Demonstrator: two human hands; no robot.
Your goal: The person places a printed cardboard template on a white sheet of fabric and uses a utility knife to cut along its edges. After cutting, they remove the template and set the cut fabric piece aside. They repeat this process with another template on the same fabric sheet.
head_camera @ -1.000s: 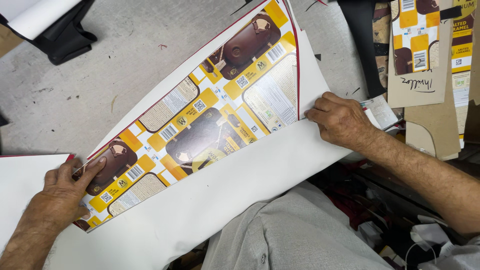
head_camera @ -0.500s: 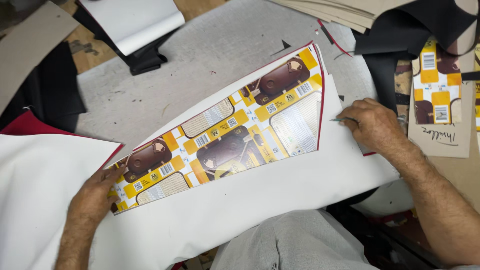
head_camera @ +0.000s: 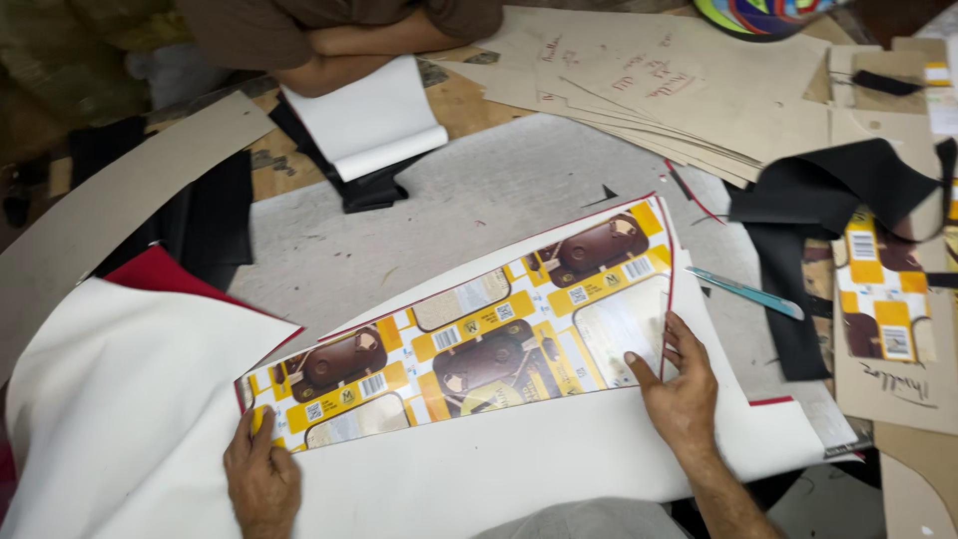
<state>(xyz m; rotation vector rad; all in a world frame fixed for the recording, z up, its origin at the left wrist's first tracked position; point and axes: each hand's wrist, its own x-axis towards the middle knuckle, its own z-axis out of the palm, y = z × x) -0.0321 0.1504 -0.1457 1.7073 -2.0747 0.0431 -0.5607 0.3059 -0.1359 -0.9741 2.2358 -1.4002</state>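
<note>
Head view: glossy tapered printed card (head_camera: pixel 479 339)

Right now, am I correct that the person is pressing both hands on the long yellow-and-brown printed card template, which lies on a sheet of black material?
Not quite: the sheet is white, not black. The head view shows the left hand and right hand pressing the long yellow-and-brown printed card template flat on a white sheet of material; the black pieces lie apart, further back on the table.
</note>
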